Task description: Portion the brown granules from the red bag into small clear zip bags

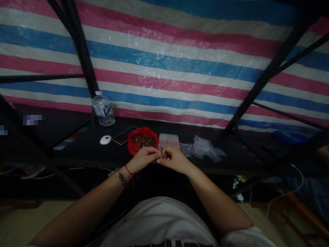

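My left hand [144, 159] and my right hand [174, 159] meet at the front edge of a dark table [84, 149]. Both pinch a small clear plastic bag [161, 154] between their fingertips; what it holds is too small to see. Just behind my left hand sits a red plastic bag [133, 145], open and full of small brown pieces [143, 140]. Behind my right hand a small pale scale or tray [169, 140] lies flat. A red string and a bead bracelet circle my left wrist.
A heap of small clear bags [204, 148] lies to the right. A phone [124, 134], a white oval object [105, 139] and a water bottle [103, 108] stand at the left back. Black frame bars [81, 51] and a striped tarp [180, 61] rise behind. Cables [282, 192] trail on the floor at the right.
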Motion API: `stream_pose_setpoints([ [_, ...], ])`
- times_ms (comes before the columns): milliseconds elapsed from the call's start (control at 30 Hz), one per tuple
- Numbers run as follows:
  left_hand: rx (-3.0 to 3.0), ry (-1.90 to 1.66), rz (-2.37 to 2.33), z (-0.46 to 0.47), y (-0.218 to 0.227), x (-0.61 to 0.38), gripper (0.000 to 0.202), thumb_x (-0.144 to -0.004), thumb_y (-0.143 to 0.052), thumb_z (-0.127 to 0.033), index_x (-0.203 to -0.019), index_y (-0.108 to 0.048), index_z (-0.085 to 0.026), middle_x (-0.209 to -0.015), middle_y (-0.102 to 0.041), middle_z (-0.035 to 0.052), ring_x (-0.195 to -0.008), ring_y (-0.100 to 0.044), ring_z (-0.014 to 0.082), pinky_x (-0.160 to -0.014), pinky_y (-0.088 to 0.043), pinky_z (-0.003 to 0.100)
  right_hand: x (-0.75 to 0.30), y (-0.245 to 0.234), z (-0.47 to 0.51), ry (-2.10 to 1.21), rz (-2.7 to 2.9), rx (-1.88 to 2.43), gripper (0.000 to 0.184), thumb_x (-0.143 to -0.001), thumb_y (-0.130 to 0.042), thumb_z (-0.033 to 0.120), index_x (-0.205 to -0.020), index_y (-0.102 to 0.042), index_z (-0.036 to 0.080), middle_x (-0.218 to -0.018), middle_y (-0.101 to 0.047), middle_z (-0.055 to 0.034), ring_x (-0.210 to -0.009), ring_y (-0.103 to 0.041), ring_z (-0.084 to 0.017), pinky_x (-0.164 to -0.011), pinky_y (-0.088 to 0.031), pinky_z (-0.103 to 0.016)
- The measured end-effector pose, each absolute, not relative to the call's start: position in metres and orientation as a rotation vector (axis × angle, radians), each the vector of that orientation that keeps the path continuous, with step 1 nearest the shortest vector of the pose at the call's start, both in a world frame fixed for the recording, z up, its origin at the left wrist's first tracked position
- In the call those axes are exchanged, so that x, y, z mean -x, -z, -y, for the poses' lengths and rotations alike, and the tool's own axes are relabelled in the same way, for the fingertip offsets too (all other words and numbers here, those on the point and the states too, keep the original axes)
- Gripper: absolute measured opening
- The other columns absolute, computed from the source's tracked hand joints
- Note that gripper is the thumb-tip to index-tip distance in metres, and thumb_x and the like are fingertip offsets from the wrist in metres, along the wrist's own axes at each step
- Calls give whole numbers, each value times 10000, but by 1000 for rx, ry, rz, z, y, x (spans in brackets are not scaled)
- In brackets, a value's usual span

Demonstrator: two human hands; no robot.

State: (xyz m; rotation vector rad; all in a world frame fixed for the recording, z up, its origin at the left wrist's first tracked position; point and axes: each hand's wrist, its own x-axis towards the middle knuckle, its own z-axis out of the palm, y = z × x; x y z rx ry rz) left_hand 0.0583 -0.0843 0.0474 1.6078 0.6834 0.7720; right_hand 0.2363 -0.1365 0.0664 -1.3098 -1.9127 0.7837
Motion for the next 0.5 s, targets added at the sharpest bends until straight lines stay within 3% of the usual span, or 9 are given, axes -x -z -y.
stream_pose_setpoints([
  [100,-1732,-758,-667,90,-49,-60,263,-765,-648,-376,-730,-688,-118,-691,-652,30,-642,-554,112,-609,-417,220,-237,-64,137,-792,1978,1315,306,-726,-712,402,-656,-531,166,-609,-497,50,-560,-423,-84,-533,-307,-211],
  [367,-1749,-734,-597,101,-57,-59,290,-801,-599,-388,-692,-643,-123,-682,-651,42,-627,-573,118,-601,-445,226,-248,-64,132,-1315,1940,984,246,-831,-569,373,-742,-627,151,-687,-593,4,-617,-508,-104,-592,-387,-221],
  [500,-1706,-763,-676,102,-55,-63,212,-766,-585,-297,-634,-609,-133,-671,-650,43,-621,-603,131,-611,-479,240,-242,-61,130,-1126,1894,1077,227,-789,-502,219,-580,-569,158,-567,-520,27,-554,-463,-94,-548,-342,-210],
])
